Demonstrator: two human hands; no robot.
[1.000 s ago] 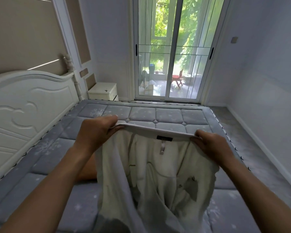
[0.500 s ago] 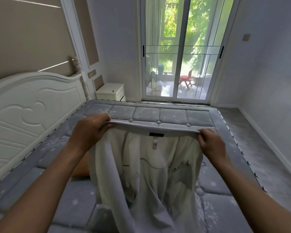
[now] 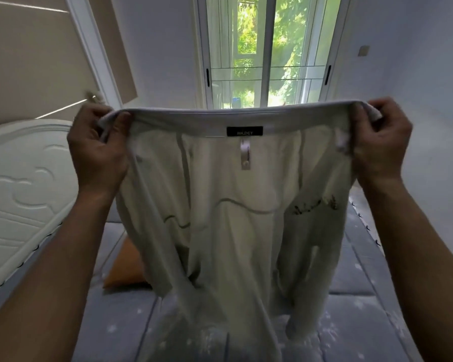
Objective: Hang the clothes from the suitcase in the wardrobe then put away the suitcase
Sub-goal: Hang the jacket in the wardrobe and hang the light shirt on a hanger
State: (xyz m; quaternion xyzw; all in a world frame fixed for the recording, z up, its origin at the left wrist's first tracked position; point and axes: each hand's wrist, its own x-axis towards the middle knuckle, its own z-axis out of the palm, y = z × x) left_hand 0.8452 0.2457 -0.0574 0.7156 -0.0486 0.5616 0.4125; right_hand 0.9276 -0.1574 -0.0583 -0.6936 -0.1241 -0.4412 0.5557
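A pair of off-white trousers (image 3: pixel 233 226) hangs in front of me, stretched wide at the waistband, with a black label at the middle of the band. My left hand (image 3: pixel 97 150) grips the waistband's left end and my right hand (image 3: pixel 379 142) grips its right end. The legs hang down to the grey mattress (image 3: pixel 356 280). An orange garment (image 3: pixel 126 267) lies on the mattress behind the trousers at the left. No suitcase or wardrobe is in view.
A white carved headboard (image 3: pixel 19 194) stands along the left. A glass sliding door (image 3: pixel 267 53) fills the far wall. A light wall (image 3: pixel 429 87) runs along the right, beyond the mattress edge.
Both hands have lifted the trousers up from just above the mattress and pulled the waistband wider. The view has tilted up and closer to the cloth.
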